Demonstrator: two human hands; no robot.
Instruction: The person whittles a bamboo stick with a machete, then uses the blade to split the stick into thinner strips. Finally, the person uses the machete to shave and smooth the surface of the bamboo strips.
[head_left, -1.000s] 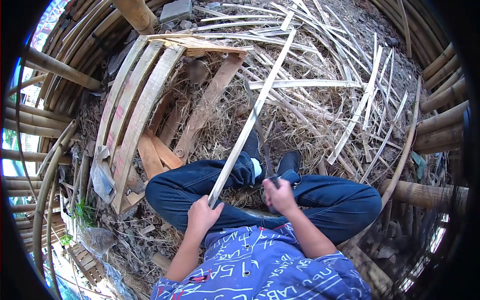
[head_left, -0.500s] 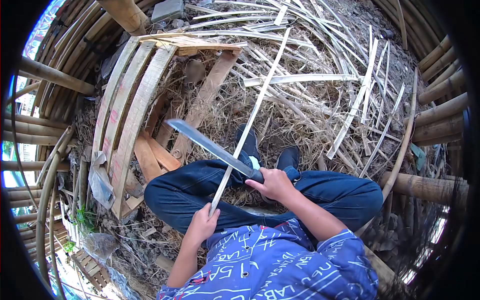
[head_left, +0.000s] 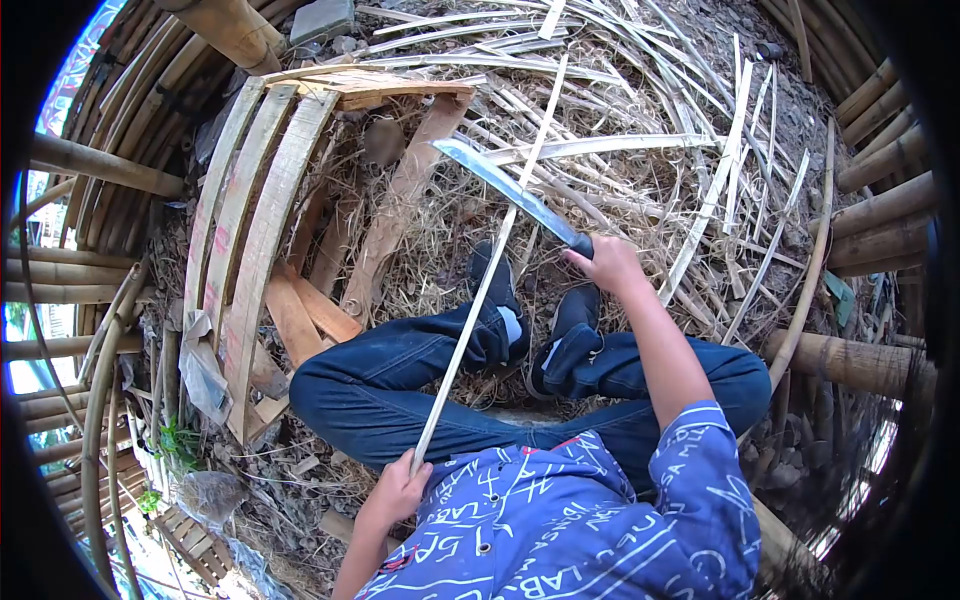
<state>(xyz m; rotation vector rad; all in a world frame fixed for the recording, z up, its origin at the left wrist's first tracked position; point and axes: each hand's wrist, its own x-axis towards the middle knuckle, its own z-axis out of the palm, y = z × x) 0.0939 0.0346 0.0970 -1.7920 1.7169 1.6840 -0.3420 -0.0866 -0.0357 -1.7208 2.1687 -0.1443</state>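
My left hand [head_left: 398,492] is closed round the near end of a long pale bamboo strip [head_left: 464,340], close to my shirt. The strip runs away from me between my feet and over the litter on the ground. In my right hand [head_left: 612,266] is the dark handle of a machete [head_left: 515,192]. Its long blade points forward and to the left, crossing over the strip beyond my shoes. My fingers are wrapped round the handle, and the right arm is stretched forward.
Many split bamboo strips [head_left: 600,148] and curly shavings cover the ground ahead. A slatted wooden crate [head_left: 262,240] lies to the left, with orange-brown wood pieces [head_left: 310,310] beside it. Bamboo pole walls [head_left: 885,225] stand on both sides. My bent legs [head_left: 400,390] frame the working space.
My right hand has moved forward and right, carrying the machete along the strip, away from me. My left hand has drawn slightly back toward my body with the strip's near end.
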